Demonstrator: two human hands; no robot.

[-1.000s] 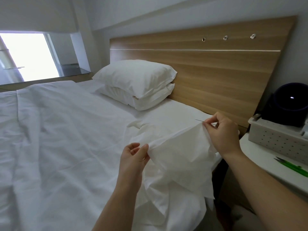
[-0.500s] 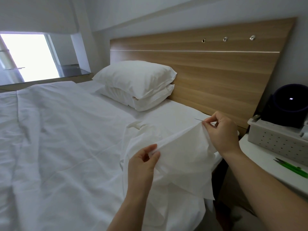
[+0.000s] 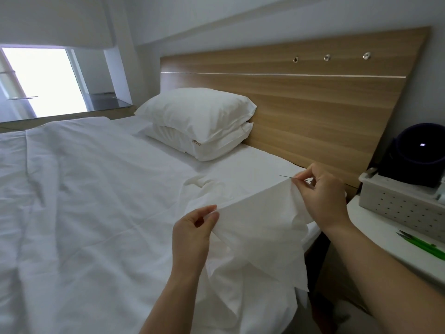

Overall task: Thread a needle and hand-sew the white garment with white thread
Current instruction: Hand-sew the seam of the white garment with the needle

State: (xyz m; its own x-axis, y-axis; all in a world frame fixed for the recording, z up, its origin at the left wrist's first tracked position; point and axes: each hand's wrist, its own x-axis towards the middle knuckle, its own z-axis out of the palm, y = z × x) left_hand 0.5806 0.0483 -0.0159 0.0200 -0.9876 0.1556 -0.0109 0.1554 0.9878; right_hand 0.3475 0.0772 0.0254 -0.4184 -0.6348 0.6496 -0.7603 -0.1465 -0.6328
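Below the headboard [image 3: 313,104], the white garment [image 3: 255,227] is pinched by the left hand [image 3: 192,235] and, with the needle [image 3: 286,176] half hidden between fingers, by the right hand [image 3: 322,196]; thread cannot be made out.

Just bare skin all round: left hand [image 3: 192,235], right hand [image 3: 322,196], both forearms uncovered to the frame edge.

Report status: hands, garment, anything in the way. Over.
Left hand pinches white garment edge. Right hand pinches far corner plus needle, which sticks out leftward. Fabric held stretched above bed. Thread not discernible; nothing blocking.
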